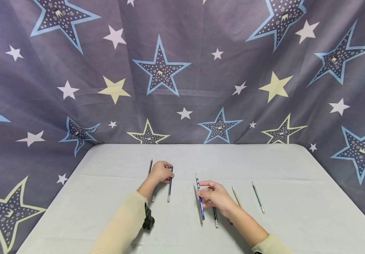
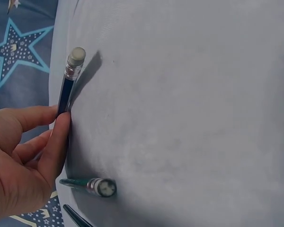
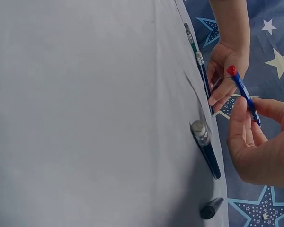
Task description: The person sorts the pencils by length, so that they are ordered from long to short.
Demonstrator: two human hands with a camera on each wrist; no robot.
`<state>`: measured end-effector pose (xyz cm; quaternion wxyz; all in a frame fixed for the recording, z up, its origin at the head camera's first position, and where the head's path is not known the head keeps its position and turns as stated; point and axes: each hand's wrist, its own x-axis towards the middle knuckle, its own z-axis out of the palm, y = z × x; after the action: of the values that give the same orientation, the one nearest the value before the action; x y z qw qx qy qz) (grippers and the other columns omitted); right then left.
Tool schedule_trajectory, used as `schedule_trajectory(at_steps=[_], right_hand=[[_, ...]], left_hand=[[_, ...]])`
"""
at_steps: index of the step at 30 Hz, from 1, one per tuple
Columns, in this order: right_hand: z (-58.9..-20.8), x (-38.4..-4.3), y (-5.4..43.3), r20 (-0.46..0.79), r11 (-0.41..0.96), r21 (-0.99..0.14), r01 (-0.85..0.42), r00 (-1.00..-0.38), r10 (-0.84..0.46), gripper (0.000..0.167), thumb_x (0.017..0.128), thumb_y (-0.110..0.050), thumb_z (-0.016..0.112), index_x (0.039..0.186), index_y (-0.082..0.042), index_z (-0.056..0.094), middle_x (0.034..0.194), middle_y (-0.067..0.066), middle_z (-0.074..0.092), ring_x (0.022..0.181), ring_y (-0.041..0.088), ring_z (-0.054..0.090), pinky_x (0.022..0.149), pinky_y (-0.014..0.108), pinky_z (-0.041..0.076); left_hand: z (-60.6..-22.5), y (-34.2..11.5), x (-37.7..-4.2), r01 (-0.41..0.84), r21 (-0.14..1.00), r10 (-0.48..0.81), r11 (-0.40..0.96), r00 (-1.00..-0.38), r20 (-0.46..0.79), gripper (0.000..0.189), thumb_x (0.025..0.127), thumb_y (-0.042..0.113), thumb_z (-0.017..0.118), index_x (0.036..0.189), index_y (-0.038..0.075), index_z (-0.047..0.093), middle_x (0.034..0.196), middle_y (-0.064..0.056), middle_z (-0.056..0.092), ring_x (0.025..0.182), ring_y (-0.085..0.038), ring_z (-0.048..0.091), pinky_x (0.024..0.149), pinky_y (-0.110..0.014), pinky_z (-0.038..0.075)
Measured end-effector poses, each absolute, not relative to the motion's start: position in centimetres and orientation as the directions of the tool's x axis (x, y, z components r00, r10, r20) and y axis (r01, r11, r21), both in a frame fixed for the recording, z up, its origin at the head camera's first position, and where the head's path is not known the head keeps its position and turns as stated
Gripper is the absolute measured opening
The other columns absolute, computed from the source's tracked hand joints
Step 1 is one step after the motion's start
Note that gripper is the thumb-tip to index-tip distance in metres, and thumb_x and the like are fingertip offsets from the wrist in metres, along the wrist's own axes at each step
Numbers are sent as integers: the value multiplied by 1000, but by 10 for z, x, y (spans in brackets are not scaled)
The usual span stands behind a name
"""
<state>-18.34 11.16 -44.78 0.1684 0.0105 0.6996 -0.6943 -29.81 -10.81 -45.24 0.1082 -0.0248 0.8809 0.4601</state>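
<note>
Thumb and fingers of my left hand point(image 1: 161, 172) pinch a dark blue pencil point(image 1: 170, 189) with a pale eraser; in the left wrist view the pencil's point(image 2: 65, 92) eraser end points up, with its shadow beside it. My right hand point(image 1: 217, 197) pinches a brighter blue pencil point(image 1: 201, 204) with a red end, seen raised from the table in the right wrist view point(image 3: 244, 90). Just beyond the left hand is another pencil point(image 1: 150, 167), partly hidden. A green pencil point(image 2: 78, 182) lies near that hand. Below the right hand lies a dark pencil point(image 1: 215, 218) with a pale eraser, its upper part covered.
On the right of the white table point(image 1: 296, 225) lie a gold pencil point(image 1: 237, 197) and a green pencil point(image 1: 258, 197). A star-patterned cloth point(image 1: 198, 77) hangs behind the table. A black wrist camera point(image 1: 148, 218) sits on the left sleeve.
</note>
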Motion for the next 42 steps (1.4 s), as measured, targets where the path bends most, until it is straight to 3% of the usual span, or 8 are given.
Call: schedule_trajectory(at_steps=[9,34,42], right_hand=[[-444,-188,111,-246,46,-969,242,-944,-220,51,83,-10,66,128,4,47,82,1,57,63,9,55,57,21,54],[-437,-216,95,-262,94,-963,251,-956,-130,41,83,-6,66,121,0,55,82,6,58,59,12,54,53,21,54],[-437,-223,91,-270,93,-961,260,-956,-118,39,83,-5,66,120,0,56,79,5,58,55,11,53,51,20,54]], left_hand=[[-447,-104,-297,-176,768,14,616,-972,-234,42,73,-2,70,115,-1,61,96,-15,64,52,-14,58,47,-25,57],[-448,-105,-299,-198,773,7,602,-967,-253,43,75,-2,70,117,0,59,81,-11,61,52,-13,56,47,-25,57],[-451,-104,-300,-201,776,9,598,-966,-257,41,76,-2,69,116,1,59,85,-12,62,53,-14,56,46,-26,57]])
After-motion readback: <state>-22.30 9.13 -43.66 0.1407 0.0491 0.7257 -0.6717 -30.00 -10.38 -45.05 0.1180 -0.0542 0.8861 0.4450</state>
